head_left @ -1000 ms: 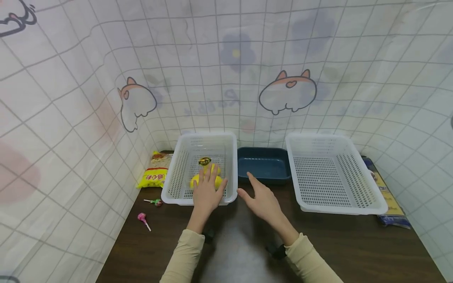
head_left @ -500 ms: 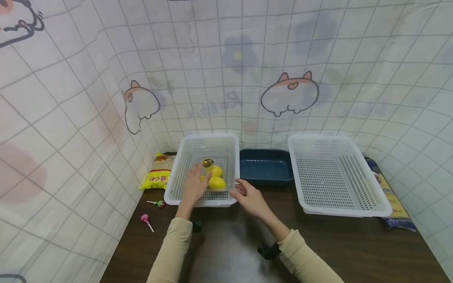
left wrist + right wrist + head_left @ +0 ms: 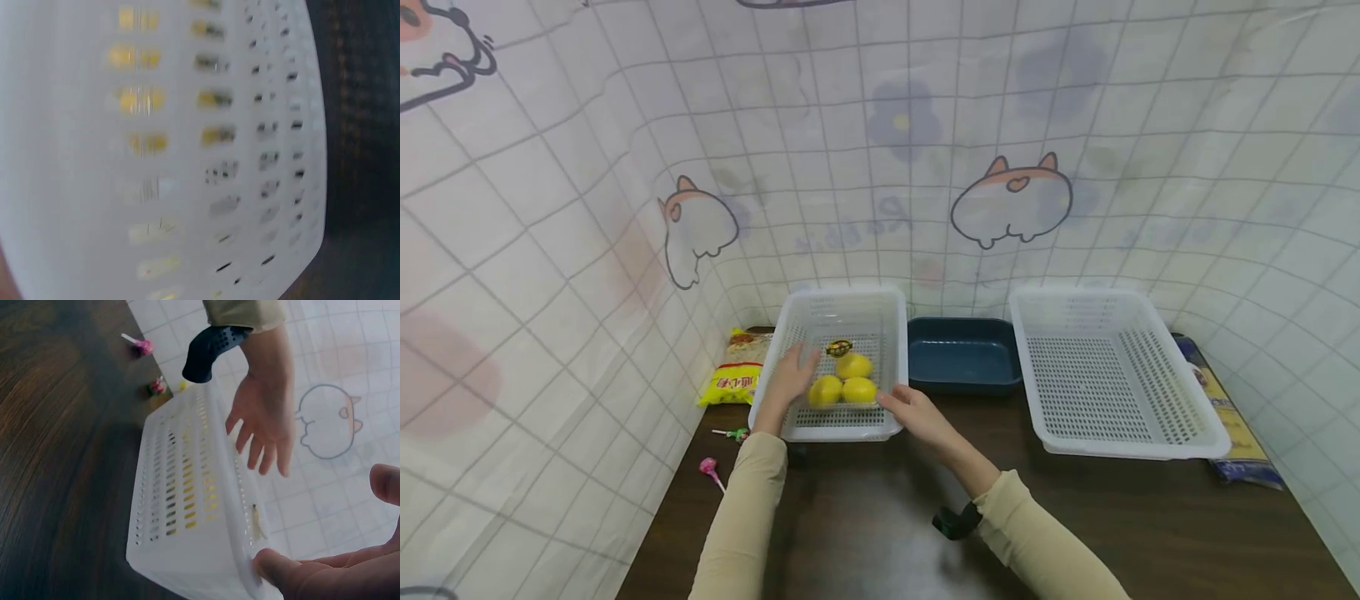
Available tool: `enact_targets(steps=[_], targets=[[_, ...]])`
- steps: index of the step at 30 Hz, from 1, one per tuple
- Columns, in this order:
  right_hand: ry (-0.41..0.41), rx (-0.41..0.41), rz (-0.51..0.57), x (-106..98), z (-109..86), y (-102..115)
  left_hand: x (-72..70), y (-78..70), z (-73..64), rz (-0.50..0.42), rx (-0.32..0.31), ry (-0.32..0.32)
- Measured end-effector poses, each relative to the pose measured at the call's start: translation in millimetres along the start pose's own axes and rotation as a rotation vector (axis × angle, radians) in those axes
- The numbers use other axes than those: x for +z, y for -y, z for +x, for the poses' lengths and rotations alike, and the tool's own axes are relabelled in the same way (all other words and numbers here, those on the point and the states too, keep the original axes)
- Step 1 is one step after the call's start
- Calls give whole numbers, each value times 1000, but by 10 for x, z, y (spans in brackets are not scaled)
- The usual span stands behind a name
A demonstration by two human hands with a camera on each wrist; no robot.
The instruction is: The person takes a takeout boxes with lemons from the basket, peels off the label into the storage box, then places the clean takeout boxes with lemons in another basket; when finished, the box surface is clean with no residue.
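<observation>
Three lemons [image 3: 854,365] lie in the left white basket [image 3: 897,333], in what looks like a clear plastic box with a black and yellow sticker [image 3: 839,348]. Over that basket's left side, my left hand [image 3: 788,382] reaches in with its fingers extended. The right wrist view shows the left hand [image 3: 265,422] from its palm side, fingers spread and holding nothing. My right hand [image 3: 921,417] is at the basket's front right corner. Its thumb tip [image 3: 265,561] is right at the rim in the right wrist view, and its fingers are not wrapped round anything.
A dark blue dish [image 3: 964,354] stands between the left basket and a second white basket [image 3: 1131,450]. At the left are a yellow snack bag [image 3: 733,371], a green lollipop [image 3: 741,434] and a pink lollipop [image 3: 708,466]. Another packet [image 3: 1236,433] lies at the right, partly behind the second basket.
My left hand has moved off the lemons toward the basket's left side, uncovering them. My right hand has shifted left to the basket's front right corner.
</observation>
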State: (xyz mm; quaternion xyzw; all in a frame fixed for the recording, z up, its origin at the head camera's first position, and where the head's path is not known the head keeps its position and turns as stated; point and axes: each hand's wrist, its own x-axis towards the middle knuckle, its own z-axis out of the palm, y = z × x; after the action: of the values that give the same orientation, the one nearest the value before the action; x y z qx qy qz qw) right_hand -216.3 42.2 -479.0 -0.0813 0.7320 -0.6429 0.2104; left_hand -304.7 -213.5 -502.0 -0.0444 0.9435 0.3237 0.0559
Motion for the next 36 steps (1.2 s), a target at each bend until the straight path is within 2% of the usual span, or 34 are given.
enact_targets(steps=[5, 10, 14, 19, 28, 36], targets=[[65, 30, 150, 40, 76, 22, -115, 37, 89, 11, -50, 83], [102, 58, 233, 84, 169, 57, -191, 50, 184, 48, -110, 154], [108, 97, 292, 115, 238, 70, -253, 34, 237, 66, -123, 204], [98, 131, 354, 131, 303, 82, -321, -16, 275, 72, -115, 251], [36, 220, 448, 166, 437, 83, -309, -17, 336, -12, -212, 327], [-39, 309, 535, 191, 577, 46, -349, -54, 388, -96, -244, 398]])
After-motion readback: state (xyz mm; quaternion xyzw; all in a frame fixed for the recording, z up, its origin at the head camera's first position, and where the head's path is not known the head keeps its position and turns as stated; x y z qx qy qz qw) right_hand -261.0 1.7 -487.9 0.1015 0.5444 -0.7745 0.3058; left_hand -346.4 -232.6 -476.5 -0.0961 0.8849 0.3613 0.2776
